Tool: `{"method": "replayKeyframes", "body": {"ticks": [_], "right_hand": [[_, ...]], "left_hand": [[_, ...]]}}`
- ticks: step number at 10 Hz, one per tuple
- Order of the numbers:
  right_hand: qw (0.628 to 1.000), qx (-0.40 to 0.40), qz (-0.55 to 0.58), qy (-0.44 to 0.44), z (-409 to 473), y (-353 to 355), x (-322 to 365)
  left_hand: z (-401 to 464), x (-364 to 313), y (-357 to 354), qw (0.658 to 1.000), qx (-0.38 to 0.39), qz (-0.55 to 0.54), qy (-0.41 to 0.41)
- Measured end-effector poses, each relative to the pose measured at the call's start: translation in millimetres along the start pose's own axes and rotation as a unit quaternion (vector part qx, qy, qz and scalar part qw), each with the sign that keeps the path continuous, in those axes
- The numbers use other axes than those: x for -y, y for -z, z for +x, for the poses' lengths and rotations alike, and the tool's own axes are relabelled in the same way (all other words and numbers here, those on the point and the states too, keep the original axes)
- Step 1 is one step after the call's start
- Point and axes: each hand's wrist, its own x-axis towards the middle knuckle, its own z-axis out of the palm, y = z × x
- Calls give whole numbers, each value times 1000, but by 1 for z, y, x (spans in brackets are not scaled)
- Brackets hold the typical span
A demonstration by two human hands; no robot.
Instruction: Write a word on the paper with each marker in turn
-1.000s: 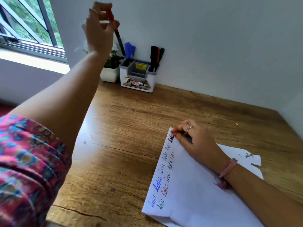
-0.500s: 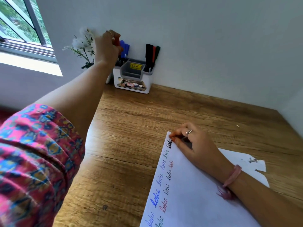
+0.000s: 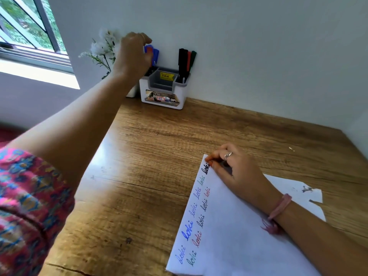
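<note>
The white paper (image 3: pixel 229 232) lies on the wooden desk (image 3: pixel 159 156), with the word "loki" written along its left edge in blue, red, green and black. My right hand (image 3: pixel 235 170) rests on the paper's top corner, fingertips pressing it down. My left hand (image 3: pixel 133 54) is raised over the left compartment of the white and grey marker holder (image 3: pixel 163 90). Its fingers arch loosely over a red-capped marker (image 3: pixel 149 50) that stands there among blue markers (image 3: pixel 155 54). Black, red and green markers (image 3: pixel 186 60) stand in the right compartment.
A white pot of white flowers (image 3: pixel 103 46) stands just left of the holder, against the wall. A window (image 3: pixel 25 30) is at the far left. A second torn sheet (image 3: pixel 306 194) lies under the paper on the right.
My left hand came down from high in the air with the red marker, put it into the holder's left compartment, and its fingers have loosened. My right hand has stayed on the paper.
</note>
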Motion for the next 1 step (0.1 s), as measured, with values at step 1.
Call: {"method": "replayKeyframes", "body": {"ticks": [1], "right_hand": [[1000, -8, 9, -1, 3, 1, 3]], "left_hand": [[-32, -11, 6, 995, 45, -1, -86]]}}
